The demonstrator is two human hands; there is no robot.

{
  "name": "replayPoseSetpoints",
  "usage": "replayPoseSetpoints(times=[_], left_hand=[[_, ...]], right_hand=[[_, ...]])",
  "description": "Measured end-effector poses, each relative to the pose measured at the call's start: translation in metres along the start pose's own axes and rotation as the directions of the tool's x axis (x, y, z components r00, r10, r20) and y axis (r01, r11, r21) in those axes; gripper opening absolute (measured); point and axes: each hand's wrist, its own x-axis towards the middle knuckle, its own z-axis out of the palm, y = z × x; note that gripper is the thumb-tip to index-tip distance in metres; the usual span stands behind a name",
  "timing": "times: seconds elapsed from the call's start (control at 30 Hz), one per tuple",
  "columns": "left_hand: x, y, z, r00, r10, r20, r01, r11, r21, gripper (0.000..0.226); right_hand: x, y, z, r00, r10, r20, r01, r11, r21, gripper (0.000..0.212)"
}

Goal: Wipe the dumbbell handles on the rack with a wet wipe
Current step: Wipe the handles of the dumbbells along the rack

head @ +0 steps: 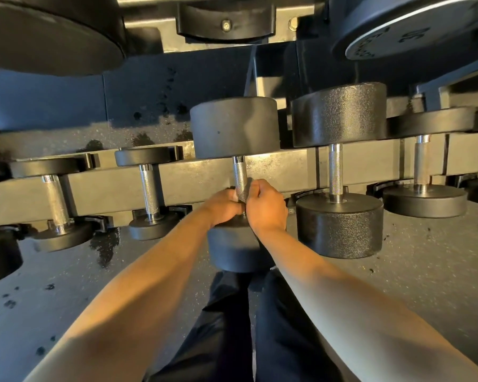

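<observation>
Dumbbell handle (pixel 240 176) at the rack's (pixel 204 186) middle: left hand (pixel 223 206) and right hand (pixel 265 206) both curl around its lower end. Upper right, a weight plate (pixel 414 26) reads "30".

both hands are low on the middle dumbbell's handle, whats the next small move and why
Probably slide both hands up the handle. The left hand and right hand wrap only its lower end by the near head, and the knurled stretch above them is bare. The wipe itself can't be made out.
</observation>
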Motion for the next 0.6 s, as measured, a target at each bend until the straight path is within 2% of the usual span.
replayPoseSetpoints(times=[0.13,0.23,0.3,0.37,0.43,0.47,0.53,0.6], left_hand=[[-0.006,-0.010,-0.003,0.997,-0.047,-0.066,0.058,0.982,0.179,0.022],[-0.016,0.002,0.005,0.960,-0.011,-0.281,0.097,0.951,0.295,0.031],[-0.021,0.013,0.015,0.880,0.036,-0.473,0.068,0.977,0.200,0.032],[-0.022,0.023,0.017,0.779,0.066,-0.624,-0.093,0.996,-0.010,0.017],[-0.014,0.026,0.010,0.697,0.133,-0.705,-0.234,0.971,-0.048,0.002],[-0.009,0.025,0.007,0.681,0.160,-0.715,-0.248,0.968,-0.020,0.009],[-0.002,0.021,0.005,0.692,0.191,-0.696,-0.253,0.967,0.013,0.024],[-0.001,0.015,0.012,0.707,0.229,-0.669,-0.297,0.955,0.013,0.030]], right_hand=[[-0.002,0.000,0.000,1.000,-0.011,-0.019,0.011,1.000,0.001,0.029],[-0.002,0.001,0.002,0.999,-0.010,-0.031,0.011,1.000,0.010,0.030],[-0.002,0.001,0.002,0.999,-0.011,-0.038,0.012,0.999,0.033,0.032],[-0.003,0.003,0.002,0.998,-0.020,-0.054,0.024,0.998,0.061,0.033],[-0.003,0.002,0.001,0.998,-0.028,-0.060,0.033,0.995,0.094,0.033],[-0.003,0.003,0.001,0.998,-0.030,-0.061,0.036,0.994,0.106,0.033],[-0.003,0.005,0.001,0.997,-0.039,-0.068,0.048,0.990,0.135,0.033],[-0.002,0.008,0.002,0.997,-0.045,-0.059,0.054,0.985,0.164,0.033]])
